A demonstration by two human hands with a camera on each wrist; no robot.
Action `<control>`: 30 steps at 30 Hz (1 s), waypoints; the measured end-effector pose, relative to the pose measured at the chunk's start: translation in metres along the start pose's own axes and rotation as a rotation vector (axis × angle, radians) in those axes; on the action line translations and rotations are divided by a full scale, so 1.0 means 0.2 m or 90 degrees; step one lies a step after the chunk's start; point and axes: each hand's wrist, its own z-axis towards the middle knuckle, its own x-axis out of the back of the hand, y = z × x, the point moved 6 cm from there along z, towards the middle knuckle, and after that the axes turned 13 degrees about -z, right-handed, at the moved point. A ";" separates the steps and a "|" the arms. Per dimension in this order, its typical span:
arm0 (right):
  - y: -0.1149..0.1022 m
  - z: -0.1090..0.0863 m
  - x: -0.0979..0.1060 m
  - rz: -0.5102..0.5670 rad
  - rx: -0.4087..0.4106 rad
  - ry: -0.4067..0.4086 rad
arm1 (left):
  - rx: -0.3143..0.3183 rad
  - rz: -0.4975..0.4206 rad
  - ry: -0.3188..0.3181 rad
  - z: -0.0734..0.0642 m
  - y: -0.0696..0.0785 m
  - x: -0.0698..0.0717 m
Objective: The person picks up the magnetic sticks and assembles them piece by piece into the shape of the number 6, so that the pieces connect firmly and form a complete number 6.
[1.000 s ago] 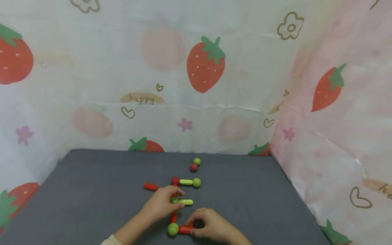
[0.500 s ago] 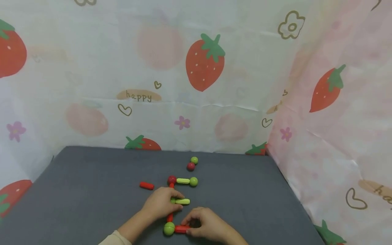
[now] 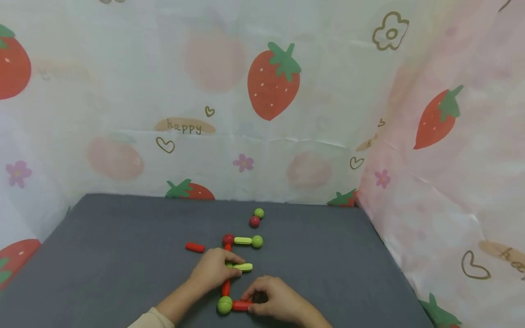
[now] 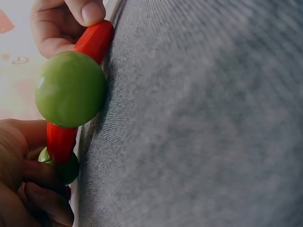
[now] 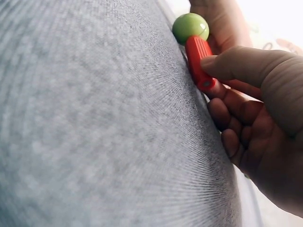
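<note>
Rods and balls lie joined in an E-like shape on the dark cloth. My right hand [image 3: 279,300] pinches the red rod [image 5: 198,59] at the near end between thumb and fingers. That rod's other end meets a large green ball [image 4: 70,89]. Farther up the shape, my left hand [image 3: 215,270] grips the middle green ball [image 4: 66,168], which its fingers partly hide. A yellow-green rod [image 3: 244,267] sticks out to the right from there. Another red rod [image 3: 226,288] links the middle ball to the near one. At the far end, a red ball [image 3: 228,239] joins a second yellow-green rod [image 3: 243,240].
A loose red rod [image 3: 195,247] lies left of the shape. Behind it sit a loose red ball [image 3: 254,222] and green ball [image 3: 259,213], close together. Strawberry-print cloth [image 3: 311,123] stands behind and to the right of the grey table [image 3: 135,228].
The whole scene has shifted slightly left and up in the head view. Both hands keep their holds, and the pieces stay in the same arrangement.
</note>
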 end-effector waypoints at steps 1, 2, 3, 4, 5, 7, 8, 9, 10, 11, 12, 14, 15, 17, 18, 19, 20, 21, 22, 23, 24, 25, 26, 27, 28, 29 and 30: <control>-0.01 0.00 0.00 -0.002 0.006 0.002 | 0.002 0.002 -0.001 0.00 0.00 0.00; -0.01 0.00 0.00 -0.006 0.009 0.001 | 0.002 0.005 -0.001 0.00 0.00 0.00; -0.01 0.01 0.00 -0.008 0.012 0.000 | 0.003 0.006 -0.003 -0.01 -0.01 0.00; -0.01 0.01 -0.01 -0.008 0.012 -0.004 | 0.004 0.006 -0.005 -0.01 -0.01 0.00; -0.01 0.01 -0.01 -0.009 0.012 -0.008 | 0.005 0.005 -0.006 -0.01 -0.01 0.00; 0.00 0.01 -0.01 -0.011 0.016 -0.013 | 0.010 0.000 -0.005 -0.02 -0.01 0.00; 0.00 0.01 -0.01 -0.016 0.018 -0.014 | 0.012 -0.002 -0.004 -0.02 -0.02 0.00; 0.00 0.01 -0.01 -0.017 0.020 -0.015 | 0.014 -0.005 -0.004 -0.01 -0.02 0.00; 0.00 0.02 -0.01 -0.019 0.021 -0.017 | 0.015 -0.007 -0.003 -0.01 -0.02 0.00; -0.01 0.02 0.00 -0.022 0.023 -0.018 | 0.016 -0.010 -0.004 -0.01 -0.02 0.00; -0.01 0.02 0.00 -0.023 0.026 -0.021 | 0.016 -0.010 -0.004 -0.01 -0.02 0.00; -0.02 0.02 0.01 -0.023 0.028 -0.029 | 0.016 -0.015 -0.006 0.00 -0.02 0.00; -0.02 0.03 0.02 -0.019 0.029 -0.035 | 0.016 -0.017 -0.006 0.00 -0.02 0.01; -0.03 0.03 0.03 -0.010 0.031 -0.046 | 0.016 -0.021 -0.006 0.00 -0.02 0.01; -0.03 0.03 0.04 -0.007 0.033 -0.051 | 0.015 -0.022 -0.005 0.01 -0.01 0.01; -0.04 0.03 0.05 -0.004 0.035 -0.057 | 0.016 -0.023 -0.004 0.01 -0.01 0.01; -0.04 0.03 0.07 -0.004 0.040 -0.060 | 0.016 -0.023 -0.004 0.01 -0.01 0.02; -0.05 0.03 0.08 -0.009 0.044 -0.061 | 0.016 -0.023 -0.004 0.01 -0.01 0.02; -0.06 0.04 0.11 -0.011 0.047 -0.060 | 0.015 -0.024 -0.004 0.01 -0.01 0.02; -0.06 0.04 0.13 -0.018 0.051 -0.056 | 0.016 -0.023 -0.005 0.01 0.00 0.02; -0.07 0.05 0.16 -0.020 0.053 -0.051 | 0.016 -0.024 -0.006 0.01 0.00 0.02; -0.07 0.05 0.19 -0.022 0.049 -0.046 | 0.015 -0.024 -0.006 0.01 0.00 0.02; -0.07 0.06 0.22 -0.024 0.045 -0.037 | 0.013 -0.023 -0.005 0.01 0.00 0.02; -0.07 0.07 0.26 -0.023 0.039 -0.028 | 0.009 -0.022 -0.005 0.01 0.00 0.02; -0.06 0.08 0.30 -0.014 0.032 -0.019 | 0.004 -0.022 -0.004 0.01 0.00 0.01; -0.05 0.09 0.34 -0.010 0.026 -0.005 | 0.002 -0.020 -0.007 0.01 0.00 0.01; -0.03 0.10 0.38 -0.007 0.020 0.011 | 0.000 -0.020 -0.009 0.00 0.00 0.00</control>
